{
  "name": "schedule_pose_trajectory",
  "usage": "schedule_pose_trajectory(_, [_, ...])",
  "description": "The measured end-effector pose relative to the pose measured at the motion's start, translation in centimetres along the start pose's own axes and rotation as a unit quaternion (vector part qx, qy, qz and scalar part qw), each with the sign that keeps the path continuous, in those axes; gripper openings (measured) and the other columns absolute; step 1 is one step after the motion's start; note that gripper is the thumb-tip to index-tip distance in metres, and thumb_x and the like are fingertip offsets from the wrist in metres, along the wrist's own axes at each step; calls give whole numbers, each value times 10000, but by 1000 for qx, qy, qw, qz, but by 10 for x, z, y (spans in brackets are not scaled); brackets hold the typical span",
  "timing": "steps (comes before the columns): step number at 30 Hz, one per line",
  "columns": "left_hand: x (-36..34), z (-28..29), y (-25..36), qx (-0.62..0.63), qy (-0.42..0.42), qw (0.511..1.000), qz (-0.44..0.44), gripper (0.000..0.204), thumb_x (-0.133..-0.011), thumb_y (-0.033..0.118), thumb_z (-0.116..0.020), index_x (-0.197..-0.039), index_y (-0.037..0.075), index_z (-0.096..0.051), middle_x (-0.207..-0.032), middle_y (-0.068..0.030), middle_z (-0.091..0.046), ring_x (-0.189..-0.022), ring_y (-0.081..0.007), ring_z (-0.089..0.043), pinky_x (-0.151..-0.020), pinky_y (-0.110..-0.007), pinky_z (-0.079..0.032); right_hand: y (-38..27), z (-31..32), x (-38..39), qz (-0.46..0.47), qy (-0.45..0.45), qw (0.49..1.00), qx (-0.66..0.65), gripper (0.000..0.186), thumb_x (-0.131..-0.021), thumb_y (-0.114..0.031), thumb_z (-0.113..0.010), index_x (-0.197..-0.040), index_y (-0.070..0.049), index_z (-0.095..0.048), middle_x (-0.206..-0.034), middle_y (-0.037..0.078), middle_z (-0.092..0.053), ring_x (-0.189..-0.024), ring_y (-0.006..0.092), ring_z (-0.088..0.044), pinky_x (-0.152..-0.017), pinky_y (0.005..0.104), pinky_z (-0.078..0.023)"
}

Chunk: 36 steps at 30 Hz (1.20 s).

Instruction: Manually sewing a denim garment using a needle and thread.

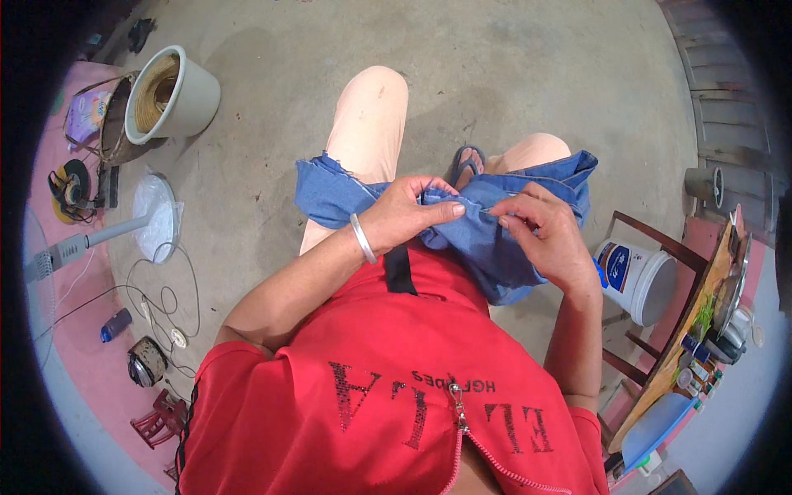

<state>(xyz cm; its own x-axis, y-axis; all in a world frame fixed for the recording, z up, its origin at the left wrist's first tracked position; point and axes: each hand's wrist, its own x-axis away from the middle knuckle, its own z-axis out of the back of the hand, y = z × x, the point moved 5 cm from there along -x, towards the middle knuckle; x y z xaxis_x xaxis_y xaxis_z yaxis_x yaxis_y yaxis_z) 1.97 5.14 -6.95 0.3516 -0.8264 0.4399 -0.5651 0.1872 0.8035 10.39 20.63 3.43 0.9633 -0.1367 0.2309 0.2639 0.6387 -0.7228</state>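
A piece of blue denim (499,268) with frayed edges lies bunched across my lap, over light peach trousers (371,111). My left hand (407,212), with a silver bangle (363,238) on its wrist, pinches a frayed edge of the denim between thumb and fingers. Just to its right, my right hand (542,228) is closed, thumb against fingertips, at the same edge. A thin, pale, needle-like sliver (484,209) shows at its fingertips; it is too small to make out surely.
At the far left stand a pale bucket (198,103) holding woven straw and a pedestal fan (153,219), cables beside it on the floor. On the right are a white bucket (639,280) and a wooden table (660,388) crowded with bottles and dishes.
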Motion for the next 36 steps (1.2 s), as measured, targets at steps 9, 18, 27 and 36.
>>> schedule_pose_trajectory(9, [8, -15, 20, -125, 7, 989, -78, 219, -835, 214, -733, -961, 52, -654, -765, 58, -597, -694, -12, -510, -605, -186, -431, -23, -15, 3, 26, 49, 992, 116, 102, -787, -71, -620, -882, -66, -655, -799, 135, -567, -737, 346, -590, -622, 426, -463])
schedule_pose_trajectory(18, [1, -3, 4, -5, 4, 1000, 3, 244, -859, 211, -703, -1022, 39, -646, -875, 41, -623, -791, -32, -547, -711, -190, -452, 2, 0, 1, -22, -15, 1000, -16, 135, -795, -11, -634, -927, -37, -648, -785, 107, -555, -703, 231, -571, -627, 322, -450])
schedule_pose_trajectory(27, [1, -7, 5, 44, -57, 997, 15, 211, -867, 160, -680, -1031, 33, -642, -917, 18, -630, -839, -48, -562, -779, -203, -456, 19, -14, -1, -48, -58, 984, -159, 108, -827, -14, -639, -935, -6, -646, -890, 66, -596, -818, 148, -571, -733, 268, -457])
schedule_pose_trajectory(36, [1, -7, -2, 36, -39, 998, 30, 194, -858, 160, -694, -1003, 41, -646, -893, 23, -638, -810, -35, -565, -738, -194, -460, 10, -19, -3, -49, -52, 989, -126, 106, -828, -29, -652, -931, -9, -644, -835, 53, -571, -769, 133, -552, -689, 267, -446])
